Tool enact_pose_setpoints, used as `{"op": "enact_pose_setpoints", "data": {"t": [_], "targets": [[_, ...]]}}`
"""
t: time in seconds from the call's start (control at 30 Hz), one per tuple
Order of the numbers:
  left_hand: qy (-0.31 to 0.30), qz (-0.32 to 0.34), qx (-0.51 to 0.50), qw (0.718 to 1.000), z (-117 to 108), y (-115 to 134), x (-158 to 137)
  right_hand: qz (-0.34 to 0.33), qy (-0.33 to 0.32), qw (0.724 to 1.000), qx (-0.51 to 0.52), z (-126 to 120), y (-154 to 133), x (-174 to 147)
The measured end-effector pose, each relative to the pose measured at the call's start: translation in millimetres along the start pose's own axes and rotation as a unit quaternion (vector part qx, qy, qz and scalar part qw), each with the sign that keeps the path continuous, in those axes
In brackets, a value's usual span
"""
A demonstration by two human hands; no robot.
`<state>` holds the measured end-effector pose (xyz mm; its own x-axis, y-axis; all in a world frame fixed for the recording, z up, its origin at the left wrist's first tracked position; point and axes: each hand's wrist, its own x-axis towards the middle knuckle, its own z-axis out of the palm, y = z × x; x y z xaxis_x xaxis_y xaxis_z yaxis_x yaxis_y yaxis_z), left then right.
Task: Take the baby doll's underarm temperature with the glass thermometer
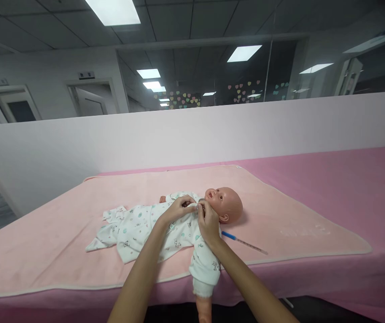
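Note:
A baby doll [228, 202] lies on its back with its head to the right and its face turned up. It is dressed in a white baby outfit [140, 224] with small green and brown prints. At the chest, just below the doll's neck, my left hand [180, 208] pinches the front of the outfit. Close beside it, my right hand [208, 220] is closed on the cloth at the collar, near the doll's chin. Whatever lies between my fingertips is too small to make out. One sleeved doll arm [206, 264] hangs over the table's near edge.
A thin glass thermometer [246, 243] with a blue end lies right of the doll's shoulder. Under everything is a peach blanket [78, 264] on a pink-covered table [357, 193]. A low white wall [179, 141] with glass above it runs along the back.

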<state>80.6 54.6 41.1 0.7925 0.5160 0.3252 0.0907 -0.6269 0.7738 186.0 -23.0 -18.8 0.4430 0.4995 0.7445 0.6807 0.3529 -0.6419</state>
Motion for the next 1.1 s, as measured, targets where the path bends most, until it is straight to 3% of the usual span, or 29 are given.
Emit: {"op": "enact_pose_setpoints", "data": {"t": [0.2,0.37,0.57,1.1], "targets": [[0.007,0.005,-0.011,1.000,-0.6,-2.4,0.6,0.007,0.004,1.000,0.011,0.7,0.6,-0.2],[0.020,-0.020,-0.061,0.998,0.4,-3.4,1.6,-0.030,0.042,0.999,0.017,-0.9,-4.3,1.7],[0.019,-0.028,-0.117,0.993,0.9,-3.3,1.4,-0.062,0.022,0.998,0.025,-2.3,-7.8,1.7],[0.007,-0.020,-0.069,0.997,1.5,-6.8,-2.0,-0.025,0.034,0.998,0.035,1.3,-0.8,2.2]]}}
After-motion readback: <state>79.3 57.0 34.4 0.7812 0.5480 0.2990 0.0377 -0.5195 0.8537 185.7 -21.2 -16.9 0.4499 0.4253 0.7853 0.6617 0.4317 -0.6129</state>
